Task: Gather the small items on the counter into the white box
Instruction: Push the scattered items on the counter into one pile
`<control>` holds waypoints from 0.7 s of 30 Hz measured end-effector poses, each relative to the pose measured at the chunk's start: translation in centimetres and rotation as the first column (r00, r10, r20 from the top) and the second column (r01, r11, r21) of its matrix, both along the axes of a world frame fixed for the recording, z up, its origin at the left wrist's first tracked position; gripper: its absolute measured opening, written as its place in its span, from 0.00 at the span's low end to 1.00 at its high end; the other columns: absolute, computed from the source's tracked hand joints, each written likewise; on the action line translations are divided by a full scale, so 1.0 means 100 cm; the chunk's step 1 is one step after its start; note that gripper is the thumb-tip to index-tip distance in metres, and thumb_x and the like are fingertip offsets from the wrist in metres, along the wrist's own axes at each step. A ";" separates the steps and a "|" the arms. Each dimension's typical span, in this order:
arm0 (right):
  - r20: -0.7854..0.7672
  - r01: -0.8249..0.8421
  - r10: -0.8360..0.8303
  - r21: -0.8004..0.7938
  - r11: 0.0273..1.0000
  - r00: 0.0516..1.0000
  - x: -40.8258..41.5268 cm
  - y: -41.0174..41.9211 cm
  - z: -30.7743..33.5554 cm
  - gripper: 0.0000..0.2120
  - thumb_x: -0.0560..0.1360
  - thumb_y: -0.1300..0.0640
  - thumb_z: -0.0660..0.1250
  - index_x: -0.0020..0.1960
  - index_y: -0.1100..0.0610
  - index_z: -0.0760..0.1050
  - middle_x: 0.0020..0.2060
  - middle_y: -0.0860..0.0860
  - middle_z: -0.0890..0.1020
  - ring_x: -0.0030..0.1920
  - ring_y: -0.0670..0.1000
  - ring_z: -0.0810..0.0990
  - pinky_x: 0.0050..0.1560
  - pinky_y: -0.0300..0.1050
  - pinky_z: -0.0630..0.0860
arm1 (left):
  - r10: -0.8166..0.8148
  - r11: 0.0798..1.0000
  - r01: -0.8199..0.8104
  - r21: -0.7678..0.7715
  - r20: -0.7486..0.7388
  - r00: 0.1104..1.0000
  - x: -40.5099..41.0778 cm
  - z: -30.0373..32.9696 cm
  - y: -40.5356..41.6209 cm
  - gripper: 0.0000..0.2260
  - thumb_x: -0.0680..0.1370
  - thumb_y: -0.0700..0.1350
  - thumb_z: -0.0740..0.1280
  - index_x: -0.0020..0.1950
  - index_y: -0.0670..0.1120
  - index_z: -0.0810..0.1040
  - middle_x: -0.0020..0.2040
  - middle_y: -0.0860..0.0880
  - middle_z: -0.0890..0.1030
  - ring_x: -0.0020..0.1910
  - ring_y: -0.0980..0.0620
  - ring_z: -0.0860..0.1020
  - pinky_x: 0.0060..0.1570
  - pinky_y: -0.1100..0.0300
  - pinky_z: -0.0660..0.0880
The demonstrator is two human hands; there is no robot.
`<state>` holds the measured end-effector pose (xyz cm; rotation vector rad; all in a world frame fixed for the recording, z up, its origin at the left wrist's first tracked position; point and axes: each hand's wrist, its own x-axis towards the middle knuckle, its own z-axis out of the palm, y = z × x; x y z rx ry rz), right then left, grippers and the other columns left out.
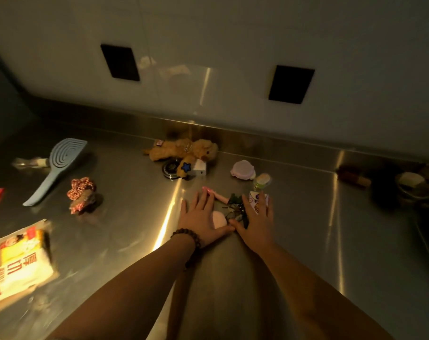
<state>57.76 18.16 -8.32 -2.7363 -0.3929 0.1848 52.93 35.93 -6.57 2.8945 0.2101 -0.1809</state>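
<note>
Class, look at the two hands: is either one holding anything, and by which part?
Neither. The left hand and right hand lie flat, fingers straight, either side of small items.

Two hands lie flat on a counter (294,229), thumbs nearly touching, the left hand (200,218) beside the right hand (256,220). Between them sit a round pad (219,219) and a tangle of keys (235,209); a slim stick (214,193) lies just beyond the left fingertips, and a small bottle (259,187) at the right hand's fingertips. Behind, against the wall, a plush toy (184,149) rests over a round tin (170,169) — a lidded cup (243,170) to its right. Far left: a hairbrush (59,165), a scrunchie (82,193) and, nearer, a packet (18,258).
</note>
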 end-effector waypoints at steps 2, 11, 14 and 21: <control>0.008 -0.030 0.030 -0.020 0.999 1.000 0.011 0.017 0.000 0.40 0.69 0.27 0.53 0.75 0.40 0.44 0.76 0.52 0.38 0.74 0.59 0.34 0.73 0.58 0.47 | 0.032 0.999 -0.032 0.005 0.017 0.999 0.009 0.000 0.013 0.54 0.58 0.82 0.44 0.76 0.52 0.40 0.76 0.50 0.40 0.74 0.49 0.40 0.68 0.46 0.34; 0.096 -0.085 0.084 0.002 0.996 0.992 0.062 0.079 -0.001 0.33 0.73 0.32 0.51 0.75 0.41 0.49 0.77 0.51 0.43 0.75 0.58 0.37 0.72 0.63 0.53 | 0.134 0.990 -0.139 0.016 0.180 0.974 0.057 -0.001 0.060 0.48 0.64 0.80 0.43 0.75 0.51 0.51 0.77 0.49 0.48 0.73 0.52 0.38 0.71 0.45 0.38; 0.114 -0.087 0.086 0.001 0.996 0.990 0.073 0.093 -0.001 0.30 0.75 0.38 0.55 0.75 0.40 0.49 0.77 0.50 0.43 0.75 0.57 0.36 0.72 0.62 0.52 | 0.181 0.982 -0.190 0.009 0.264 0.947 0.071 -0.003 0.064 0.43 0.68 0.77 0.45 0.74 0.52 0.55 0.76 0.47 0.54 0.74 0.48 0.42 0.71 0.46 0.39; 0.102 -0.056 0.053 0.026 0.998 0.993 0.077 0.111 0.003 0.26 0.79 0.48 0.53 0.75 0.43 0.50 0.77 0.51 0.40 0.75 0.57 0.34 0.73 0.59 0.49 | 0.173 0.979 -0.193 0.067 0.229 0.958 0.091 -0.006 0.068 0.41 0.70 0.75 0.42 0.76 0.50 0.52 0.77 0.47 0.50 0.73 0.47 0.35 0.72 0.42 0.39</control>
